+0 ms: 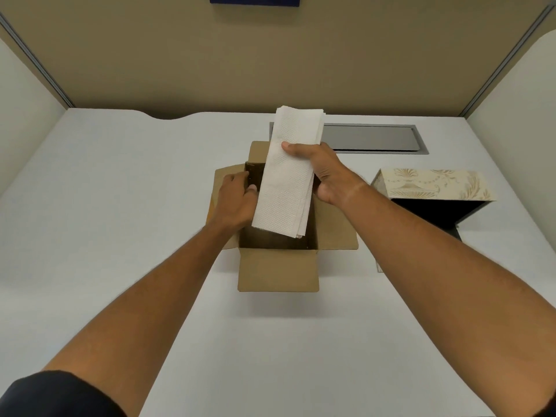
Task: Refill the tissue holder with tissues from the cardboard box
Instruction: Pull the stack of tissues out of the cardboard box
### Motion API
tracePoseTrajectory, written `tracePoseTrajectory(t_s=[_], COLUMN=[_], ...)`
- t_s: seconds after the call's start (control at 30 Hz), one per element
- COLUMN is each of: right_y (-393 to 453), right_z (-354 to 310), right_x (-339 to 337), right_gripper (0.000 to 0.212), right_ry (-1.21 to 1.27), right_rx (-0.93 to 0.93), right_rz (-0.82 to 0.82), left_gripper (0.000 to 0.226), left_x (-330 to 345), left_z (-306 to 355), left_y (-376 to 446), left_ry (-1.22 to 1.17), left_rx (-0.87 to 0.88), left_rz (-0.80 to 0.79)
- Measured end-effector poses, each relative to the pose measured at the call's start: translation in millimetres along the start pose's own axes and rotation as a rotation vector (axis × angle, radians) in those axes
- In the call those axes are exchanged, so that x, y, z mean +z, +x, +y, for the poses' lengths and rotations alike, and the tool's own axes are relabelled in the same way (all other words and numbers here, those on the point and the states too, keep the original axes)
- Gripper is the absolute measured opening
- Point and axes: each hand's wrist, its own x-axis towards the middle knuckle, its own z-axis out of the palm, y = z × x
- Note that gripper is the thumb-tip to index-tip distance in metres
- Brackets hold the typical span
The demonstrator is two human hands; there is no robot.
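Note:
An open cardboard box (278, 270) stands in the middle of the white desk, flaps spread outward. My right hand (323, 171) grips a stack of white folded tissues (290, 176) and holds it lengthwise above the box opening. My left hand (237, 197) rests on the box's left rim, fingers curled over the edge beside the stack. The tissue holder (433, 185), cream with gold ornament and a dark open inside, lies to the right of the box. The box's inside is dark and mostly hidden by the stack.
A grey metal cable hatch (376, 138) is set into the desk (120, 206) behind the box. Beige partition walls close the desk at the back and both sides. A blue sign (255, 0) hangs on the back wall.

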Motion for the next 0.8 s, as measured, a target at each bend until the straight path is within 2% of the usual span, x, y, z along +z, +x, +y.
tracePoseTrajectory(t_s=[0.13,0.3,0.53,0.67,0.8], right_y=[-15,-35,-62,-79,-93], right_z=[-13,-18,-19,-16,-12], right_x=[-6,-12,-23,-36,-52], right_gripper=[0.071,0.069,0.053,0.053,0.051], right_ry=[0.038,0.068,0.138,0.172,0.206], right_rx=[-0.019,-0.043,-0.055,-0.053,-0.041], right_rz=[0.015,0.048,0.079,0.162,0.263], left_gripper=[0.038,0.026,0.035,0.047,0.057], left_x=[-6,-13,-15,-11,-3], left_z=[16,38,56,54,60], left_y=[-10,-29,-49,-58,-71], left_ry=[-0.101,-0.235,-0.793,-0.882,-0.966], left_rx=[-0.024,-0.009,-0.176,-0.268,-0.324], left_rz=[-0.035,-0.146,-0.368,-0.450,-0.448])
